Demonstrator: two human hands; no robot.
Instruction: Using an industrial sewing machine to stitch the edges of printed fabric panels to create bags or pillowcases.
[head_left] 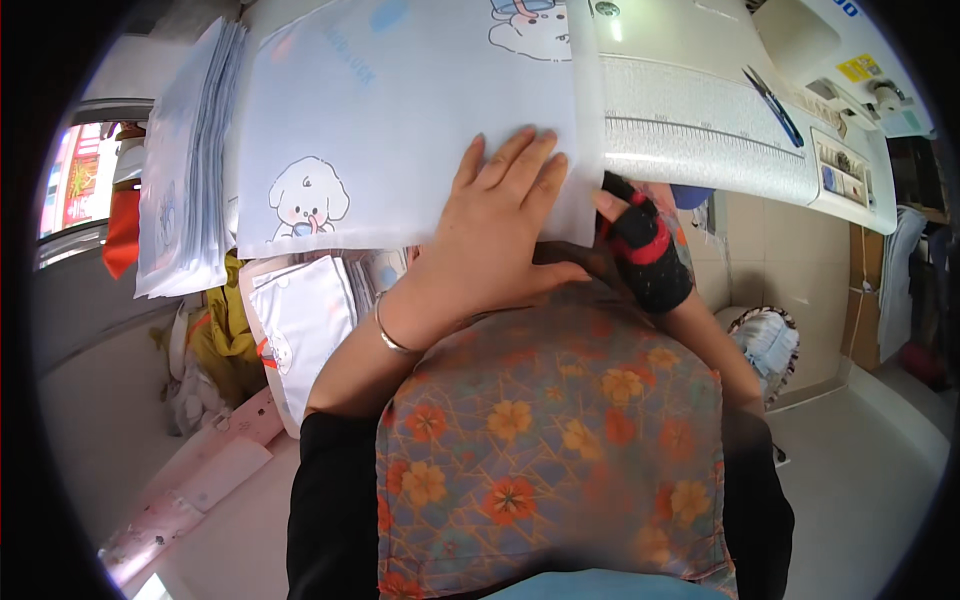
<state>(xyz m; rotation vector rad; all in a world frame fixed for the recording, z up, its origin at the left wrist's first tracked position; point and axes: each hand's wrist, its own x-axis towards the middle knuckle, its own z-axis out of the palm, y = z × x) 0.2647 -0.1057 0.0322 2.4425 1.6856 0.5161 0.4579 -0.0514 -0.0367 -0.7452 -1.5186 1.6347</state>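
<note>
A pale white-blue fabric piece point(400, 130) printed with cartoon puppies lies spread on the sewing table. My left hand point(505, 215) rests flat on its near right part, fingers stretched out and thumb pointing aside; a silvery bangle circles the wrist. At the fabric's right edge is my right hand point(645, 245), in a black and red fingerless glove. Its bare thumb presses on the edge near the corner, and the other fingers are curled mostly out of sight beneath. Over my lap hangs a flowered apron point(550, 430).
A white sewing machine point(840, 60) stands at the far right, with blue-handled thread snips point(775, 107) near it. A ruler scale point(700, 130) runs along the table front. Folded fabric stacks hang at the left point(190, 160) and below point(305, 315). A basket point(765, 350) holds pale cloth.
</note>
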